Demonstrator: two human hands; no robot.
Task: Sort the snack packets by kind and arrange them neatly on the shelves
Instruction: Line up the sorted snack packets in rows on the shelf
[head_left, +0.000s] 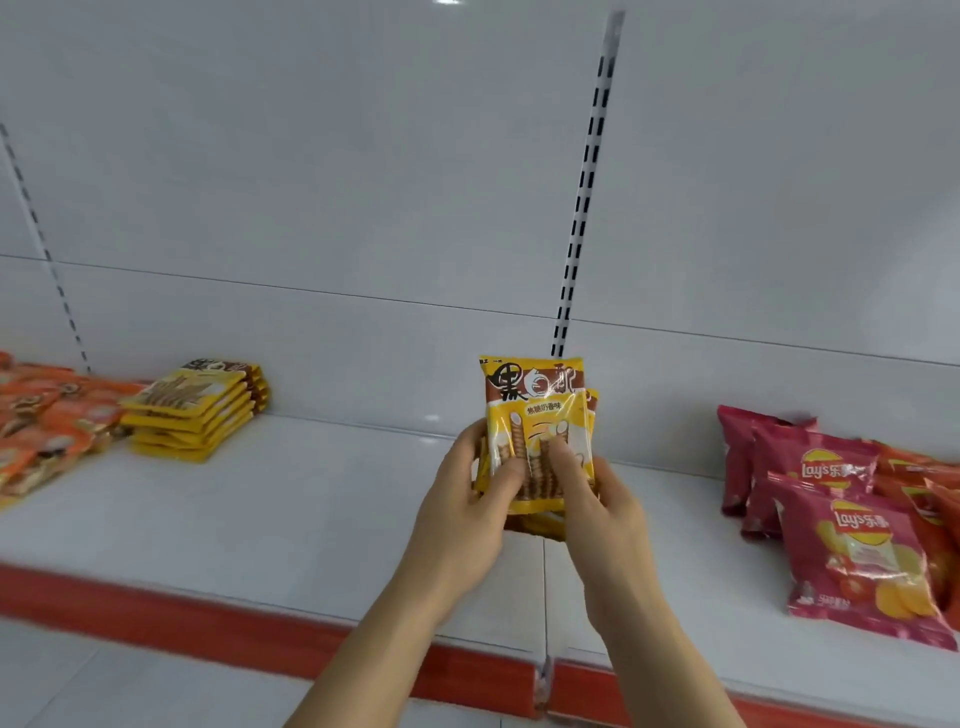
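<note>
Both my hands hold a small bundle of yellow snack packets (535, 410) upright above the white shelf (291, 514), near its middle. My left hand (467, 499) grips the bundle's left edge, thumb on the front. My right hand (597, 499) grips the right edge, thumb pressed on the front packet. A neat stack of the same yellow packets (200, 410) lies at the back left. Orange packets (47, 426) are heaped at the far left. Pink-red Lay's chip bags (841, 525) lie at the right, with orange bags (924, 478) behind them.
The shelf has a red front edge (208, 623) and a seam (544, 597) between two boards below my hands. A slotted upright (582, 208) runs up the white back panel. Bare shelf surface shows between the yellow stack and the chip bags.
</note>
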